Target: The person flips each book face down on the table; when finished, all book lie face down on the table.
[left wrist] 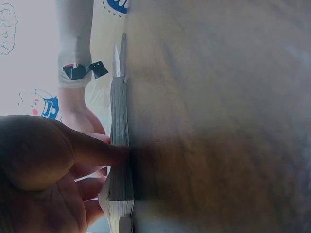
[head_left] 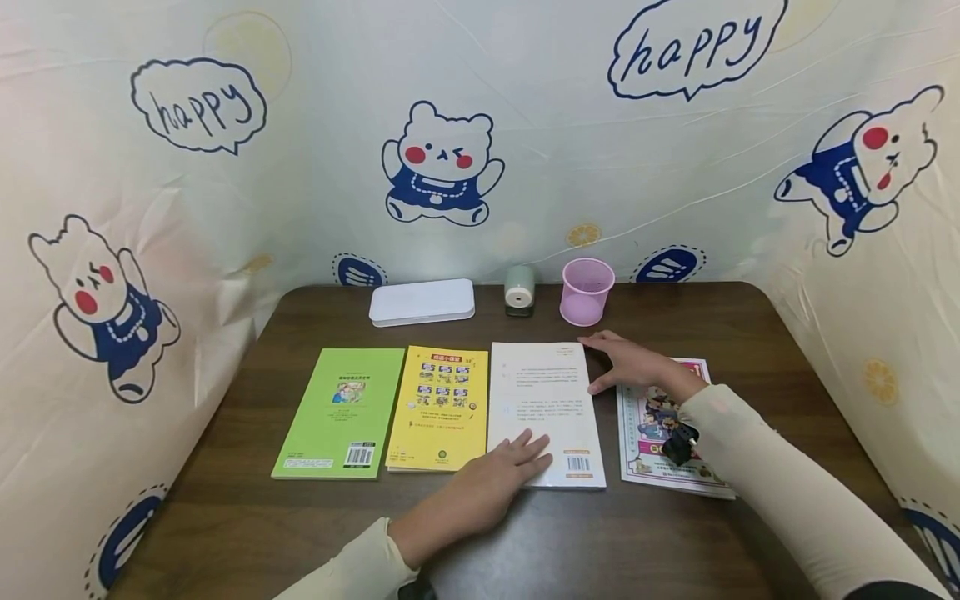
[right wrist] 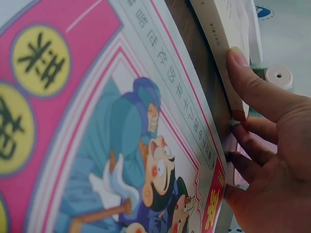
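A white book [head_left: 545,408] lies face down on the brown table [head_left: 675,533], between a yellow book [head_left: 439,407] and a pink comic book [head_left: 660,433]. My left hand [head_left: 487,487] rests flat on the white book's near left corner, fingers straight. In the left wrist view the thumb [left wrist: 97,150] presses the white book's page edge [left wrist: 120,145]. My right hand [head_left: 633,362] lies against the white book's far right edge, fingers extended. In the right wrist view the thumb [right wrist: 257,87] touches the white book's side [right wrist: 218,39], above the pink comic book [right wrist: 97,136].
A green book [head_left: 341,412] lies at the left of the row. At the table's back stand a white flat case [head_left: 422,302], a grey-green pencil sharpener [head_left: 519,290] and a pink mesh cup [head_left: 586,291]. A printed cloth backdrop [head_left: 480,125] surrounds the table.
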The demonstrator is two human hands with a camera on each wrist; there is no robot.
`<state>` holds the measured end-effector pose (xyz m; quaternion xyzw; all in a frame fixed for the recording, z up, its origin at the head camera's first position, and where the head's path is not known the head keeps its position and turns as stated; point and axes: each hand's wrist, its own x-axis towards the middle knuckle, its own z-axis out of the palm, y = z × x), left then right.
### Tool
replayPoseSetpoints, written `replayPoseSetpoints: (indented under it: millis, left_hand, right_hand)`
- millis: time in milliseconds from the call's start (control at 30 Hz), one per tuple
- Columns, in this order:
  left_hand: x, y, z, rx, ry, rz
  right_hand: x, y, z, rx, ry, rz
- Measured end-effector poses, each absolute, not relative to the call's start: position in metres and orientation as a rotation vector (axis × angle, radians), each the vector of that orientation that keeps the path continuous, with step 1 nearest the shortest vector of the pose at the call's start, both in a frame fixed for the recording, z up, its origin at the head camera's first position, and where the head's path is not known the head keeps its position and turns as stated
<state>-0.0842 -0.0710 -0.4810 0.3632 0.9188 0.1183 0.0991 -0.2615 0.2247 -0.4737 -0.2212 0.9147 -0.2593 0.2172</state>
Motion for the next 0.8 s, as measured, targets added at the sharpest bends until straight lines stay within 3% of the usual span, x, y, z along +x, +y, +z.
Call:
replayPoseSetpoints:
  millis: [800]
  left_hand:
    - [-0.0863, -0.0721, -0.4752, 1.089, 2.660, 0.371]
  right_hand:
    - [-0.2592, 0.2260, -0.4779, -0.565, 2.557, -0.713]
